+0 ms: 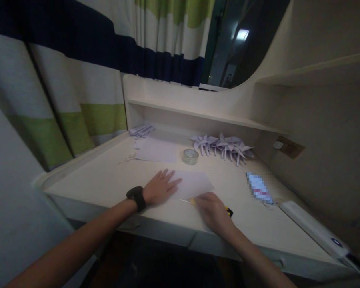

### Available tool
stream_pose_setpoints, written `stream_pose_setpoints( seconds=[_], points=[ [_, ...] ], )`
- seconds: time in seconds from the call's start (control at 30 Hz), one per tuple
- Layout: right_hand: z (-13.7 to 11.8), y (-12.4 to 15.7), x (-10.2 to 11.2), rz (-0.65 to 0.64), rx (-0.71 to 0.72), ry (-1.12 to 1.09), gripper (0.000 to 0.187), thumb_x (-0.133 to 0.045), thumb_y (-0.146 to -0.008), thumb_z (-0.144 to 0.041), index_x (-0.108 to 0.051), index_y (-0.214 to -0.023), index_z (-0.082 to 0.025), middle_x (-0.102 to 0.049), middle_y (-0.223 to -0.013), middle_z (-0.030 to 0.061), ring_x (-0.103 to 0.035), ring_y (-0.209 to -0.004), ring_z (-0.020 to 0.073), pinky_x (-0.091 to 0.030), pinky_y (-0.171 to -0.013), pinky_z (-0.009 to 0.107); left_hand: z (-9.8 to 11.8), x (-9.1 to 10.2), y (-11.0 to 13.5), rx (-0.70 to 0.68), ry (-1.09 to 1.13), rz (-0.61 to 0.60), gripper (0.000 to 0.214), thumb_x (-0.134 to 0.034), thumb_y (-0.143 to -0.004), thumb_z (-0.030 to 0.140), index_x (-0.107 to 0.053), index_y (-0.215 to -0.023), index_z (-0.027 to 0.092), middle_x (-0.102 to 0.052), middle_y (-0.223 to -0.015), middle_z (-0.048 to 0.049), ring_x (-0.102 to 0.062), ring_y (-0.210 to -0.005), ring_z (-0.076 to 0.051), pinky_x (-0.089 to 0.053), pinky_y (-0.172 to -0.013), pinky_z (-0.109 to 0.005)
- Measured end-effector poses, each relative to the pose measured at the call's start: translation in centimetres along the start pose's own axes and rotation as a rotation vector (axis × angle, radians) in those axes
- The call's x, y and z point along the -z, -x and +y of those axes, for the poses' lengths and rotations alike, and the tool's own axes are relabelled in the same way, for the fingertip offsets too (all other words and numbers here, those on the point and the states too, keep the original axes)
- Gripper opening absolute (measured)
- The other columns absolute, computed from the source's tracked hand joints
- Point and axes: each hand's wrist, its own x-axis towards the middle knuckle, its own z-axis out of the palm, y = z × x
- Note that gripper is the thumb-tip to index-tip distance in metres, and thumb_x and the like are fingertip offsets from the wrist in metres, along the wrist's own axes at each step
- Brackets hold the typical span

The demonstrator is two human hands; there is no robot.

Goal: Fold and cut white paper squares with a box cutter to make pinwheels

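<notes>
A white sheet of paper (195,184) lies flat on the desk (102,182), just below the centre of the frame. The left hand (161,189) presses on its left part, palm down with fingers spread, gripping nothing; a black watch (137,196) circles that wrist. At the sheet's lower right edge, the right hand (210,210) is closed around a yellow-and-black cutter (229,211), its thin blade pointing left along the paper's near edge.

Just above the sheet, near mid-frame, sits a roll of clear tape (190,157). Left of it lie more white sheets (156,149), with narrow paper strips (141,131) behind them. Right of the tape, paper pinwheels (225,144) bunch together below a shelf (204,114). A pixelated blue item (259,188) and a long white device (315,230) lie toward the right. Striped curtains (93,76) fill the upper left.
</notes>
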Motion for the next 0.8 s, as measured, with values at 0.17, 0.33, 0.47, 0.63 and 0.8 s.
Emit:
stream_pose_setpoints(
  seconds=[0.17,0.33,0.47,0.63,0.8],
  points=[
    [0.1,0.8,-0.1,0.016,0.01,-0.005,0.025,-0.051,-0.087,-0.017,-0.07,-0.101,-0.022,-0.067,-0.094,0.0097,-0.06,-0.088,0.0217,-0.051,-0.078,0.035,0.0,0.0,0.1,0.025,0.001,-0.004,0.052,-0.017,-0.094,0.054,-0.03,-0.142,0.039,-0.022,-0.153,-0.0001,-0.017,-0.138,-0.032,-0.009,-0.109,-0.052],
    [-0.1,0.8,-0.6,0.047,-0.025,0.007,0.024,-0.052,-0.085,-0.014,-0.072,-0.096,-0.022,-0.067,-0.09,0.0095,-0.059,-0.084,0.0216,-0.051,-0.076,0.035,0.0,0.2,0.1,0.013,0.001,-0.011,0.052,-0.016,-0.094,0.054,-0.029,-0.142,0.038,-0.023,-0.152,0.0002,-0.018,-0.138,-0.032,-0.01,-0.109,-0.051],
    [-0.9,0.0,-1.4,0.039,-0.005,-0.004,0.025,-0.053,-0.081,-0.009,-0.071,-0.095,-0.02,-0.067,-0.092,0.0099,-0.058,-0.086,0.0234,-0.049,-0.078,0.037,0.1,0.4,0.1,0.012,-0.01,-0.017,0.053,-0.014,-0.094,0.053,-0.029,-0.142,0.038,-0.024,-0.152,-0.0011,-0.019,-0.138,-0.034,-0.01,-0.108,-0.053],
    [-1.4,0.1,-1.3,0.033,0.006,-0.021,0.029,-0.051,-0.079,-0.006,-0.071,-0.096,-0.019,-0.067,-0.091,0.0103,-0.056,-0.086,0.0236,-0.049,-0.076,0.036,0.0,0.4,0.0,0.014,-0.008,-0.048,0.052,-0.014,-0.094,0.052,-0.026,-0.143,0.038,-0.024,-0.152,-0.0014,-0.017,-0.138,-0.034,-0.009,-0.107,-0.055],
    [-1.6,0.0,-1.5,0.024,0.015,0.002,0.028,-0.05,-0.079,-0.006,-0.07,-0.094,-0.018,-0.066,-0.088,0.0112,-0.055,-0.082,0.0234,-0.049,-0.073,0.036,-0.1,0.5,-0.1,0.014,-0.012,-0.059,0.052,-0.013,-0.094,0.051,-0.026,-0.143,0.038,-0.023,-0.153,-0.002,-0.018,-0.138,-0.034,-0.009,-0.107,-0.056]
  ],
)
